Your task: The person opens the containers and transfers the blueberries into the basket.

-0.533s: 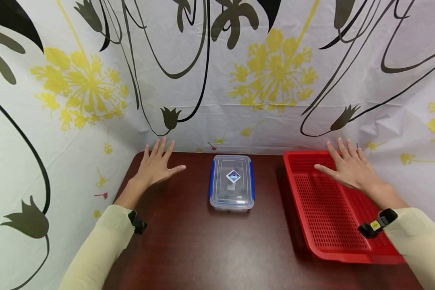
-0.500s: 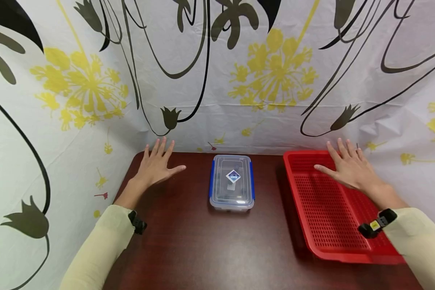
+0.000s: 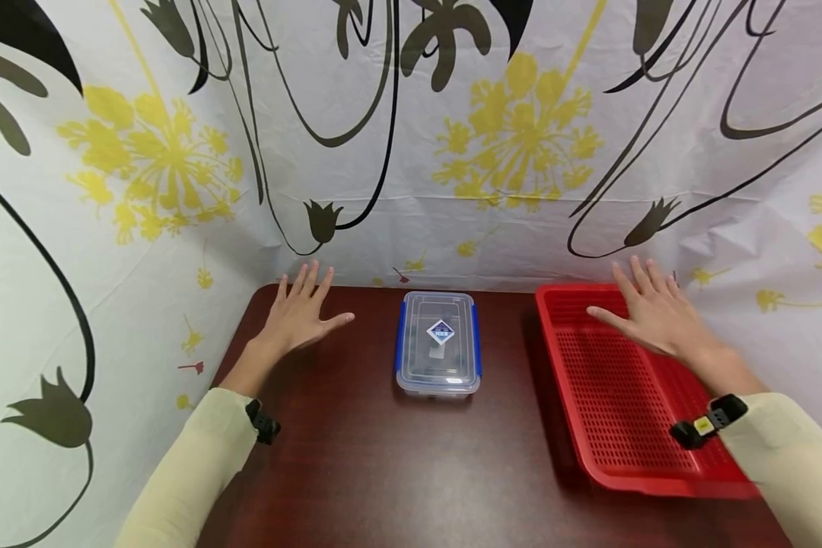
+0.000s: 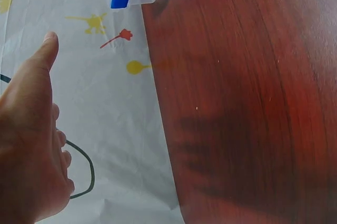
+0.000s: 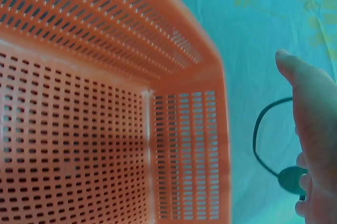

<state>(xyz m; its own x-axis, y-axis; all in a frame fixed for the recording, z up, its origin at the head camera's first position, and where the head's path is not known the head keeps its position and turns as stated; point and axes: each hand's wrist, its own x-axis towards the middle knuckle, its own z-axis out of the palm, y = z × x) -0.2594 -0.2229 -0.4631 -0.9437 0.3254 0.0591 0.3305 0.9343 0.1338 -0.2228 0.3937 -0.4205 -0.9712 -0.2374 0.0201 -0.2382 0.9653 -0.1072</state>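
Both hands hover with fingers spread wide and empty: the left hand [image 3: 296, 316] near the tabletop's [image 3: 383, 457] far left corner, the right hand [image 3: 654, 316] over the red perforated plastic basket [image 3: 616, 411]; the clear lidded plastic box with blue clips [image 3: 438, 344] sits untouched between them.

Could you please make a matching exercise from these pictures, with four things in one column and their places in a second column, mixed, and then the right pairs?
Things:
1. left hand
2. right hand
3. clear box with blue clips
4. red basket

Places:
A. on the right part of the table
B. open, over the table's far left corner
C. in the middle of the table, near the back edge
D. open, over the far end of the basket

Pairs: 1-B, 2-D, 3-C, 4-A
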